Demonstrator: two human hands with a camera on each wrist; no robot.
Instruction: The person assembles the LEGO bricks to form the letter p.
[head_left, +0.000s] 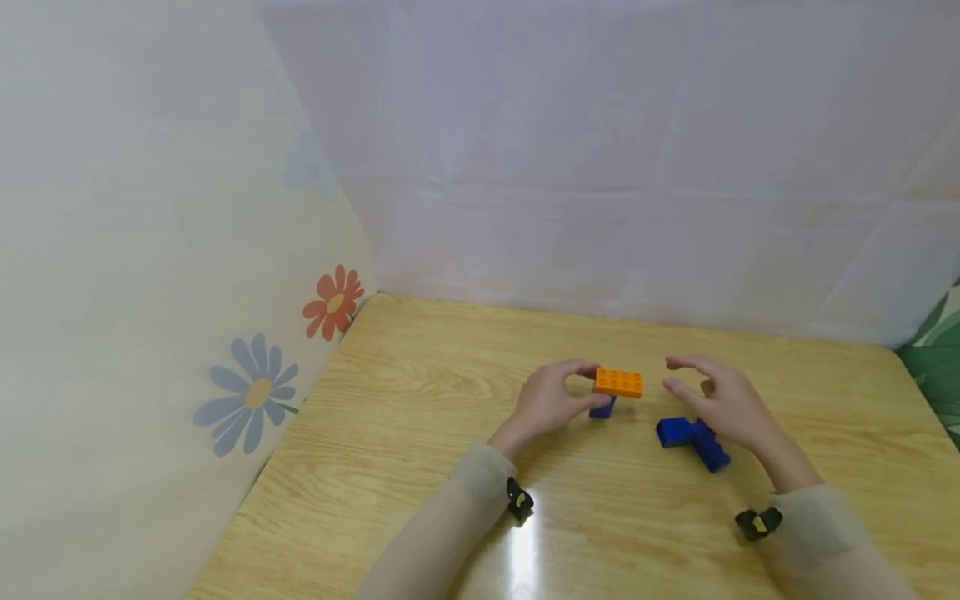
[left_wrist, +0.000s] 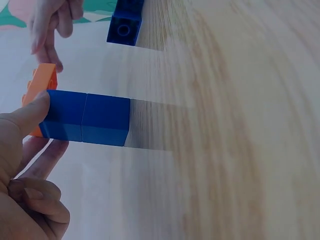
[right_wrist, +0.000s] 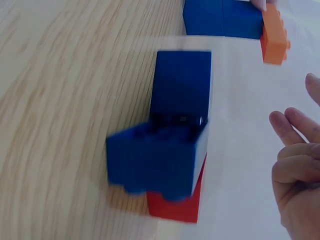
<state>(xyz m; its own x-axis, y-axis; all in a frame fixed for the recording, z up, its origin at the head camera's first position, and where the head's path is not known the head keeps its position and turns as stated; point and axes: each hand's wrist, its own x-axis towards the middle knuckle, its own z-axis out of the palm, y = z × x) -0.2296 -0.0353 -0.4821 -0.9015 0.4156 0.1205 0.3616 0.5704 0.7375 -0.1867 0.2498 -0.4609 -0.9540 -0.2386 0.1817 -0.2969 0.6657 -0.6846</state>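
My left hand pinches an orange toy brick between thumb and fingers. This studded brick sits sideways across the top of two stacked blue bricks, and the thumb lies at the seam between orange and blue. To the right, my right hand hovers with thumb and index finger spread apart, holding nothing. Below and beside it are a blue brick and a second blue brick, set at an angle to each other. In the right wrist view a red brick shows beneath the nearer blue one.
A wood-grain table carries the bricks. White cloth hangs along its back edge, and a flower-printed sheet borders the left side. Green leaf-patterned cloth stands at the far right.
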